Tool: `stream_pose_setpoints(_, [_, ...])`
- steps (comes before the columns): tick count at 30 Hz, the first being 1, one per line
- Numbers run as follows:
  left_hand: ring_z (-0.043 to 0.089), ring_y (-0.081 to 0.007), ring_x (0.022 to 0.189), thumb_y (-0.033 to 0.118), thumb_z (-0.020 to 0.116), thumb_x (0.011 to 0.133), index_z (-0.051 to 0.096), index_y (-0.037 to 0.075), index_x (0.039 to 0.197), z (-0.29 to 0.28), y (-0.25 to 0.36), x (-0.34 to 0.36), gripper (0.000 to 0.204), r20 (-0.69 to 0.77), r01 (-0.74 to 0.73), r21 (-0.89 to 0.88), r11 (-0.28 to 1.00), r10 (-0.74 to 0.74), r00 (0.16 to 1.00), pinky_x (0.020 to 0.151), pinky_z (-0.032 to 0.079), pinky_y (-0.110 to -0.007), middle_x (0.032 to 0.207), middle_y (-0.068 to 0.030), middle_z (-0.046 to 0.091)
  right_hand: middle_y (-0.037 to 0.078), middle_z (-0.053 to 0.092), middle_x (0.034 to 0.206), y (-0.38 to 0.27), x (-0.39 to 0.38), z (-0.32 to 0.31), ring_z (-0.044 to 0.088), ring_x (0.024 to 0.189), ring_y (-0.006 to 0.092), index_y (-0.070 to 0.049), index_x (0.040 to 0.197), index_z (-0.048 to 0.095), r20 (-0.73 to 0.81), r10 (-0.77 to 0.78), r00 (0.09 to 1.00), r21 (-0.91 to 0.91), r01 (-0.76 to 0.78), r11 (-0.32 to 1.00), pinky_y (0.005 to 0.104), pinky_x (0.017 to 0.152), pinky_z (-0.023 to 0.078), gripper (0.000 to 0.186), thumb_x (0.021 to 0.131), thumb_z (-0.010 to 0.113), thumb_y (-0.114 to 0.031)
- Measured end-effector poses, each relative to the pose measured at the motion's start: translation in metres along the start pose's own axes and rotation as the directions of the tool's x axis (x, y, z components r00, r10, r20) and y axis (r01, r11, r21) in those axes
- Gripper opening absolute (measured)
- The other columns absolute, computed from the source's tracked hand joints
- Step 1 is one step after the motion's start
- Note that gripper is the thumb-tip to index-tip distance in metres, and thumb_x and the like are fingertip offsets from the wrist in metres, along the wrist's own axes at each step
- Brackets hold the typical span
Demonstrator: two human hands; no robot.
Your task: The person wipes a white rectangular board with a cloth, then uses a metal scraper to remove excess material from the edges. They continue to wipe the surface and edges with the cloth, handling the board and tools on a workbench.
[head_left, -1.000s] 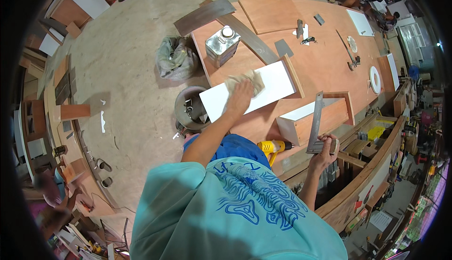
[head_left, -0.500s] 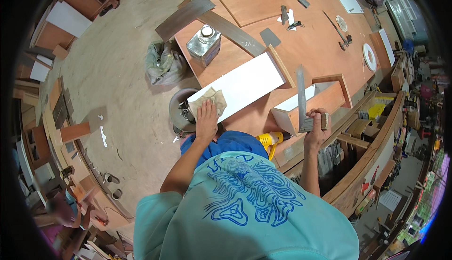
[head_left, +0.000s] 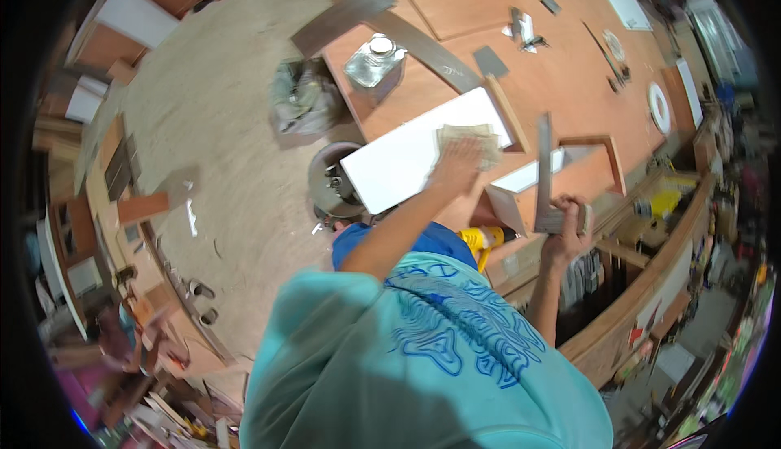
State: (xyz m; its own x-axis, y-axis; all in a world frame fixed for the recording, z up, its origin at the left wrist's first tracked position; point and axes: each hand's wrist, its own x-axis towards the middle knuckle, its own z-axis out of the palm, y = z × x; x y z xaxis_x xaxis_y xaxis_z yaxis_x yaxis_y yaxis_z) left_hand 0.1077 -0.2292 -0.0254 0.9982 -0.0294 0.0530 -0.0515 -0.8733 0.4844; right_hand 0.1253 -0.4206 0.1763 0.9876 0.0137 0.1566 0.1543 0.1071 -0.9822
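Note:
My left hand (head_left: 457, 164), blurred by motion, presses a beige folded cloth (head_left: 482, 145) onto the white face of a long panel (head_left: 390, 171) with a wooden end piece (head_left: 506, 115). The cloth lies near the panel's far right end. In my right hand (head_left: 573, 229) is a grey L-shaped piece (head_left: 544, 164), its long thin arm pointing away from me; my fingers close round its near end. Below that arm is an open wooden box-like piece (head_left: 598, 171) with white inside. A yellow power drill (head_left: 482, 239) lies between my body and the box piece.
A metal can (head_left: 376, 67) stands on the wooden worktable (head_left: 529, 83), near grey strips (head_left: 435, 63). A bucket-like container (head_left: 335, 185) and a bag (head_left: 299, 101) sit on the floor at left. To the right, a wooden tool bin (head_left: 643, 311) borders the table. People work at the far edges.
My left hand has slid the cloth along the white panel, from its near left end to its far right end. The whole view has shifted slightly; my right hand keeps its hold.

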Motion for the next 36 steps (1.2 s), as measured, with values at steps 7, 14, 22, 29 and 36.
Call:
stream_pose_setpoints(7, [0.033, -0.0385, 0.139, 0.019, 0.057, 0.089, 0.045, -0.003, 0.138, -0.02, -0.086, -0.229, 0.055, -0.073, 0.336, 0.16, 0.928, -0.329, 0.942, 0.116, 0.022, -0.049, 0.146, -0.0231, 0.041, 0.007, 0.063, 0.096, 0.015, -0.007, 0.007, 0.061, 0.088, 0.0128, -0.001, 0.108, 0.057, 0.064, 0.143, 0.988, -0.122, -0.135, 0.983, 0.0269, 0.08, 0.05, 0.02, 0.094, 0.062, -0.015])
stream_pose_setpoints(14, [0.061, -0.0415, 0.105, 0.03, 0.047, 0.098, 0.063, -0.007, 0.115, -0.053, -0.145, -0.474, 0.044, -0.036, 0.992, -0.1, 0.072, -0.997, 0.068, 0.092, 0.047, -0.048, 0.115, -0.0241, 0.065, 0.014, 0.052, 0.101, 0.039, -0.007, 0.073, 0.054, 0.095, 0.0253, -0.004, 0.116, 0.056, 0.486, -0.096, 0.869, -0.347, 0.292, 0.891, 0.0367, 0.08, 0.045, 0.037, 0.08, 0.064, -0.001])
stream_pose_setpoints(22, [0.067, -0.0256, 0.078, 0.037, 0.048, 0.1, 0.06, -0.005, 0.116, -0.056, -0.135, -0.512, 0.047, 0.169, 0.845, -0.534, -0.018, -0.982, 0.086, 0.061, 0.055, -0.037, 0.097, -0.0208, 0.067, 0.015, 0.052, 0.099, 0.121, 0.0, 0.12, 0.049, 0.096, 0.0305, -0.004, 0.134, 0.049, 0.654, 0.03, 0.756, -0.728, 0.619, 0.295, 0.0422, 0.084, 0.039, 0.05, 0.084, 0.051, -0.008])
stream_pose_setpoints(29, [0.066, -0.0267, 0.086, 0.036, 0.045, 0.102, 0.06, -0.007, 0.108, -0.058, -0.097, -0.444, 0.046, 0.12, 0.661, -0.746, 0.08, -0.96, 0.252, 0.073, 0.053, -0.036, 0.095, -0.019, 0.067, 0.016, 0.053, 0.096, 0.17, 0.011, 0.142, 0.049, 0.095, 0.0289, 0.002, 0.138, 0.043, 0.633, 0.058, 0.772, -0.761, 0.607, 0.23, 0.0409, 0.081, 0.038, 0.061, 0.079, 0.056, -0.003])
stream_pose_setpoints(36, [0.057, -0.0306, 0.114, 0.031, 0.042, 0.102, 0.054, -0.01, 0.128, -0.057, -0.097, -0.396, 0.05, -0.058, 0.801, -0.51, 0.313, -0.942, 0.331, 0.098, 0.043, -0.037, 0.125, -0.0236, 0.059, 0.024, 0.052, 0.12, 0.181, 0.006, 0.151, 0.043, 0.118, 0.0384, 0.005, 0.134, 0.045, 0.594, 0.079, 0.801, -0.779, 0.547, 0.305, 0.0582, 0.1, 0.032, 0.069, 0.069, 0.063, -0.003])
